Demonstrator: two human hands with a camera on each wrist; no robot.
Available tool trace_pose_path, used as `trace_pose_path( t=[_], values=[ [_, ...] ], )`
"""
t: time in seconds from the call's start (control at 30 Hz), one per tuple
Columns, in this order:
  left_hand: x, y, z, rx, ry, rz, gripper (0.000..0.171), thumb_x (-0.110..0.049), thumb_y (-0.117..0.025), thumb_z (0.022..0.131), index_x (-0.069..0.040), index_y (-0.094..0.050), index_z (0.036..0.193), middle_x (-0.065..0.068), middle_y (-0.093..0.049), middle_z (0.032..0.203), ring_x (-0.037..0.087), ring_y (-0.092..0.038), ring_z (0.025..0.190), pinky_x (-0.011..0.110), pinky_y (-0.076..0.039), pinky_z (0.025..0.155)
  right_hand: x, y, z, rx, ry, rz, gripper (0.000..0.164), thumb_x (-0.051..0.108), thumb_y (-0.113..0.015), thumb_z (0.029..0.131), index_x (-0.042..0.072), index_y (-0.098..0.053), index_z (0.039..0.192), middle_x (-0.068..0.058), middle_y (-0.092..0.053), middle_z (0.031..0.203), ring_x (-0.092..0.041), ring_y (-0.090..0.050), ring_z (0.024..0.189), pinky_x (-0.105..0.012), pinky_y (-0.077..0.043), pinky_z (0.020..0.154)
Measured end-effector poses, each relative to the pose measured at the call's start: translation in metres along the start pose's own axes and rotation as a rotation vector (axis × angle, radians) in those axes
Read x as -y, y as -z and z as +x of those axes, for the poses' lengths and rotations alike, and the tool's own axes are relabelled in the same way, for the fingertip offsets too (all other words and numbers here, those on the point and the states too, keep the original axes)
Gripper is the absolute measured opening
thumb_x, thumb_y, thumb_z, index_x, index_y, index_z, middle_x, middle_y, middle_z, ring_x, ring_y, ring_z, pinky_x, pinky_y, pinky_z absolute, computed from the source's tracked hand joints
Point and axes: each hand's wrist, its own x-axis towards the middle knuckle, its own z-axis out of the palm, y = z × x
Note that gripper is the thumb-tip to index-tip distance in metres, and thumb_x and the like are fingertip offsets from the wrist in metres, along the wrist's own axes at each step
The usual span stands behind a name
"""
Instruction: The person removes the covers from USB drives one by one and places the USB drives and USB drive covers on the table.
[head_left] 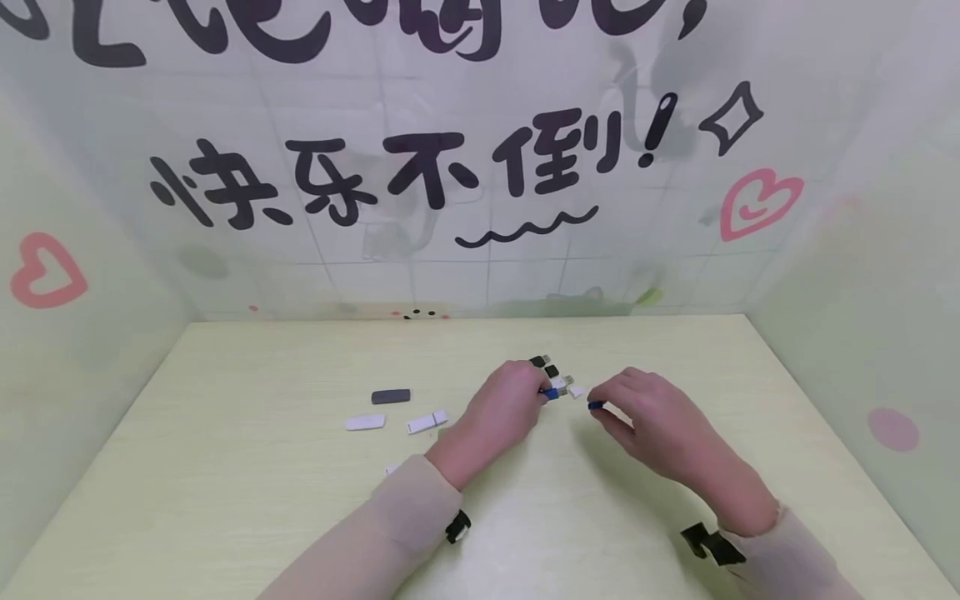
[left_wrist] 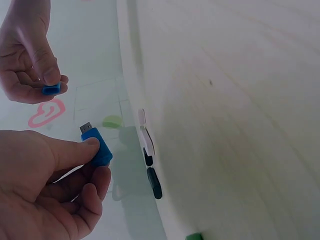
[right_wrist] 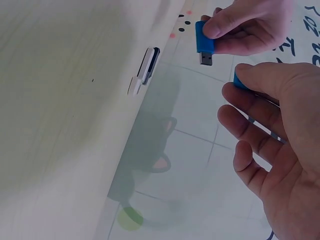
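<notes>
My left hand (head_left: pixel 504 410) pinches a blue USB flash drive (left_wrist: pixel 100 149) between thumb and fingers, its metal plug (left_wrist: pixel 86 127) bare. To the right, a small blue cap (left_wrist: pixel 51 89) is pinched at the fingertips of my right hand (head_left: pixel 651 418). Cap and drive are apart, both held above the table. Just beyond the left hand lie a black USB drive (head_left: pixel 537 361) with its plug showing and a small black cap (head_left: pixel 552 371). A white USB drive, partly hidden by the left hand in the head view, lies there with a white cap (head_left: pixel 576 392).
Left of the left arm lie a dark grey drive (head_left: pixel 391 397), a white drive (head_left: pixel 365 422) and another white drive with a grey band (head_left: pixel 426 422). Something green (left_wrist: pixel 194 236) is partly hidden. Printed walls (head_left: pixel 480 283) border the pale table (head_left: pixel 225 500) behind and at both sides.
</notes>
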Motion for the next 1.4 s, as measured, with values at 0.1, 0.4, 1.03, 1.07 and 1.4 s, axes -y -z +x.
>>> trace_pose_path(
  t=[0.1,0.4,1.03,1.07,1.4],
  values=[
    [-0.004,-0.006,0.008,0.033,0.025,-0.017,0.009,-0.01,-0.07,0.092,-0.01,-0.077,0.097,-0.002,-0.069,0.092,0.01,-0.061,0.082,0.023,-0.051,0.074,-0.001,0.002,-0.001,-0.005,0.0,0.004,0.016,0.007,-0.078,0.079,0.013,-0.071,0.092,0.007,-0.067,0.087,-0.011,-0.062,0.081,-0.03,-0.052,0.07],
    [-0.013,-0.026,0.028,0.119,0.136,-0.122,0.012,-0.008,-0.066,0.094,-0.009,-0.075,0.103,0.0,-0.072,0.099,0.009,-0.062,0.083,0.021,-0.049,0.07,-0.003,0.005,-0.005,-0.004,-0.006,0.008,0.016,0.008,-0.079,0.078,0.012,-0.072,0.093,0.007,-0.067,0.087,-0.01,-0.062,0.081,-0.029,-0.052,0.071],
    [-0.013,-0.042,0.047,0.13,0.144,-0.077,0.008,-0.016,-0.074,0.089,-0.012,-0.076,0.082,-0.007,-0.064,0.076,0.014,-0.054,0.084,0.026,-0.048,0.077,-0.006,0.007,-0.009,-0.006,-0.011,-0.011,0.016,0.009,-0.078,0.079,0.013,-0.072,0.093,0.006,-0.067,0.087,-0.011,-0.062,0.081,-0.03,-0.052,0.071],
    [-0.014,-0.042,0.047,0.133,0.146,-0.074,0.008,-0.017,-0.074,0.089,-0.012,-0.076,0.082,-0.007,-0.063,0.076,0.014,-0.053,0.082,0.025,-0.046,0.072,-0.006,0.007,-0.009,-0.007,-0.013,-0.011,0.016,0.009,-0.078,0.079,0.013,-0.072,0.093,0.006,-0.067,0.087,-0.011,-0.062,0.081,-0.03,-0.052,0.07],
    [-0.016,-0.043,0.047,0.149,0.179,-0.079,0.015,-0.025,-0.074,0.09,-0.013,-0.075,0.081,-0.005,-0.059,0.076,0.014,-0.05,0.079,0.023,-0.043,0.06,-0.009,0.008,-0.006,-0.001,-0.026,-0.013,0.016,0.009,-0.079,0.08,0.012,-0.072,0.093,0.005,-0.068,0.089,-0.012,-0.063,0.082,-0.03,-0.053,0.071]
  ],
)
